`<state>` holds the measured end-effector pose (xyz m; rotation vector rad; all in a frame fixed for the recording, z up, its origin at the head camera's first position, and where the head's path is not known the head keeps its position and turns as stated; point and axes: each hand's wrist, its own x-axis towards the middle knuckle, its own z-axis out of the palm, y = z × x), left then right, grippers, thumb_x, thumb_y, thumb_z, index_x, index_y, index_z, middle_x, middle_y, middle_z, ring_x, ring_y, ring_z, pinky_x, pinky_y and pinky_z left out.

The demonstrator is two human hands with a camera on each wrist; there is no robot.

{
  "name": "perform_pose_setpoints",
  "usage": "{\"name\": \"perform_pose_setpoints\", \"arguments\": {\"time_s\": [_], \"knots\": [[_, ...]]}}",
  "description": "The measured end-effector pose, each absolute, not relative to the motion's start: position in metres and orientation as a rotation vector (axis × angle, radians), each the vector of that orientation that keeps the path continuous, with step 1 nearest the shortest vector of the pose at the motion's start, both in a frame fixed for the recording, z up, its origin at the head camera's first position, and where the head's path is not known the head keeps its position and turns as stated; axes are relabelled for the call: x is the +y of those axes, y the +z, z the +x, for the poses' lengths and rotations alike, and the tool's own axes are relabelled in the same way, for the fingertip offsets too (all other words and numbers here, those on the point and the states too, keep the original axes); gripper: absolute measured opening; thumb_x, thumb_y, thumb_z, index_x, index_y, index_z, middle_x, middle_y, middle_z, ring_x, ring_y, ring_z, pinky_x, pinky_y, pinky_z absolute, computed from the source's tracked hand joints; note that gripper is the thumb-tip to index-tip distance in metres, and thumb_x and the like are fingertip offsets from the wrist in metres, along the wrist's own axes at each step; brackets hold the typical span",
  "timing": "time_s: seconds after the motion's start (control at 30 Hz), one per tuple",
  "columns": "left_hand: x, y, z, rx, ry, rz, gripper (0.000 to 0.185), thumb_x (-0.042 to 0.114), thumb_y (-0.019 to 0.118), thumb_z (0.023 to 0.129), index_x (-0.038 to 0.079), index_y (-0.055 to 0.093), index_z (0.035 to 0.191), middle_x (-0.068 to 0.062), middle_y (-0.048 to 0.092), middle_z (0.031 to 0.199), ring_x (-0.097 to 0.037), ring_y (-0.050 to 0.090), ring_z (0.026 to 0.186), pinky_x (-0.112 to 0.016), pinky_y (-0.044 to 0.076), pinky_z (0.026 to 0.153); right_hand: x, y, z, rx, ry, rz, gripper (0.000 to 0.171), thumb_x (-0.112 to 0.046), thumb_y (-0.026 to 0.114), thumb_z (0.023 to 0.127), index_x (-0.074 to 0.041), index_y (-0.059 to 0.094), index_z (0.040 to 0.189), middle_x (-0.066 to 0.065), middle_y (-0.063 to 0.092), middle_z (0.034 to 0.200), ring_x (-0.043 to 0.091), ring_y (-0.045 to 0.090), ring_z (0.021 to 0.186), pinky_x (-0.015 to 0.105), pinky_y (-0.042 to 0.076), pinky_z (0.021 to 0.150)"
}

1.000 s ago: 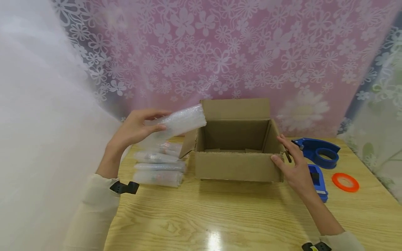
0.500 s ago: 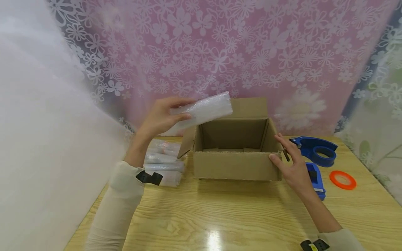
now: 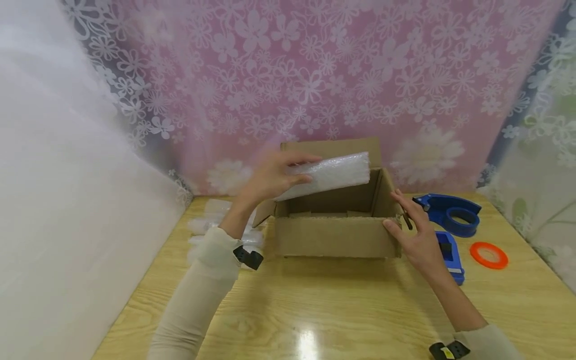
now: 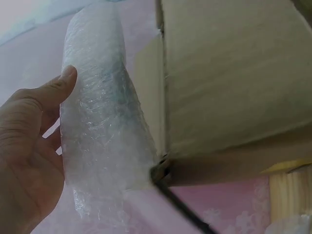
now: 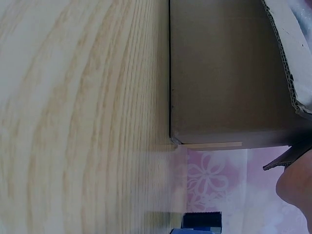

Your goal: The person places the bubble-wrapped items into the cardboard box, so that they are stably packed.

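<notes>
My left hand (image 3: 271, 177) grips a bubble-wrapped package (image 3: 339, 173) between thumb and fingers, over the left part of an open cardboard box (image 3: 337, 237). Clear wrap covers the package, and what is inside is hidden. In the left wrist view the thumb lies along the edge of the wrap (image 4: 95, 112), beside the box (image 4: 234, 73). At the box's front right corner, my right hand (image 3: 418, 237) holds the wall, thumb on the front face and fingers on the right side. Only a bit of that hand (image 5: 298, 185) shows in the right wrist view.
Several more bubble-wrapped packages (image 3: 202, 226) lie left of the box, partly behind the left forearm. Right of it are a blue tape dispenser (image 3: 450, 212), another blue tool (image 3: 451, 257) and an orange ring (image 3: 489, 255). A flowered curtain (image 3: 306, 75) hangs behind the wooden table (image 3: 279, 305).
My left hand has carried the bubble-wrapped package rightward, from beside the box to over its opening, and lowered it in the last half second. The right hand stays at the box corner.
</notes>
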<state>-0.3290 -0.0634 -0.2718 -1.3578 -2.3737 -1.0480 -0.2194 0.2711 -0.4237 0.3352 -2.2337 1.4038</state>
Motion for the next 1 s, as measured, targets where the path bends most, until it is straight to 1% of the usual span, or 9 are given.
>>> {"name": "perform_pose_setpoints", "arguments": {"time_s": [0.17, 0.23, 0.33, 0.47, 0.53, 0.63, 0.73, 1.0], "knots": [[-0.047, -0.288, -0.333, -2.366, -1.023, -1.383, 0.045, 0.016, 0.080, 0.092, 0.014, 0.071, 0.136, 0.001, 0.070, 0.135, -0.013, 0.063, 0.128, -0.025, 0.047, 0.109, 0.271, -0.424, -0.218, -2.246, 1.395, 0.321, 0.066, -0.013, 0.070, 0.101, -0.028, 0.045, 0.160, 0.001, 0.031, 0.170, 0.024, 0.022, 0.156, 0.072, 0.022, 0.116], [-0.042, -0.293, -0.335, -2.354, -1.016, -1.404, 0.046, 0.016, 0.080, 0.092, 0.013, 0.071, 0.136, 0.000, 0.070, 0.135, -0.014, 0.063, 0.127, -0.025, 0.047, 0.109, 0.271, -0.424, -0.218, -2.251, 1.387, 0.318, 0.066, -0.013, 0.070, 0.101, -0.028, 0.044, 0.160, -0.001, 0.031, 0.170, 0.024, 0.022, 0.156, 0.070, 0.023, 0.117], [-0.037, -0.299, -0.337, -2.381, -1.000, -1.398, 0.046, 0.017, 0.080, 0.092, 0.015, 0.071, 0.136, 0.002, 0.070, 0.135, -0.012, 0.063, 0.127, -0.025, 0.047, 0.109, 0.270, -0.424, -0.219, -2.249, 1.392, 0.322, 0.067, -0.012, 0.071, 0.100, -0.027, 0.044, 0.160, -0.002, 0.031, 0.170, 0.027, 0.022, 0.157, 0.068, 0.023, 0.118], [-0.031, -0.305, -0.338, -2.410, -1.032, -1.387, 0.045, 0.014, 0.080, 0.091, 0.013, 0.071, 0.135, 0.000, 0.071, 0.134, -0.014, 0.063, 0.127, -0.023, 0.047, 0.109, 0.270, -0.425, -0.220, -2.232, 1.414, 0.335, 0.068, -0.010, 0.071, 0.100, -0.024, 0.044, 0.160, -0.001, 0.030, 0.170, 0.032, 0.021, 0.156, 0.073, 0.020, 0.117], [-0.028, -0.308, -0.338, -2.404, -1.069, -1.394, 0.044, 0.011, 0.080, 0.091, 0.011, 0.071, 0.134, -0.003, 0.071, 0.133, -0.016, 0.064, 0.127, -0.023, 0.047, 0.108, 0.271, -0.425, -0.219, -2.234, 1.417, 0.329, 0.067, -0.011, 0.071, 0.100, -0.024, 0.044, 0.160, -0.001, 0.030, 0.170, 0.031, 0.021, 0.157, 0.073, 0.020, 0.117], [-0.024, -0.312, -0.338, -2.408, -1.087, -1.396, 0.042, 0.009, 0.080, 0.091, 0.008, 0.072, 0.133, -0.004, 0.072, 0.131, -0.017, 0.064, 0.126, -0.022, 0.047, 0.108, 0.270, -0.424, -0.219, -2.238, 1.422, 0.320, 0.067, -0.012, 0.071, 0.101, -0.027, 0.044, 0.160, -0.004, 0.030, 0.170, 0.026, 0.020, 0.157, 0.073, 0.020, 0.117], [-0.021, -0.316, -0.339, -2.436, -1.046, -1.381, 0.042, 0.010, 0.079, 0.092, 0.009, 0.072, 0.133, -0.003, 0.072, 0.131, -0.016, 0.065, 0.125, -0.021, 0.047, 0.107, 0.270, -0.423, -0.219, -2.242, 1.430, 0.311, 0.066, -0.014, 0.070, 0.101, -0.030, 0.044, 0.160, -0.005, 0.029, 0.170, 0.023, 0.020, 0.157, 0.073, 0.020, 0.117], [-0.015, -0.326, -0.339, -2.523, -0.978, -1.373, 0.042, 0.010, 0.077, 0.093, 0.011, 0.071, 0.134, -0.002, 0.071, 0.133, -0.016, 0.064, 0.126, -0.020, 0.048, 0.106, 0.269, -0.425, -0.221, -2.249, 1.417, 0.316, 0.067, -0.014, 0.069, 0.102, -0.031, 0.042, 0.160, -0.007, 0.028, 0.170, 0.021, 0.020, 0.157, 0.072, 0.021, 0.117]]}}
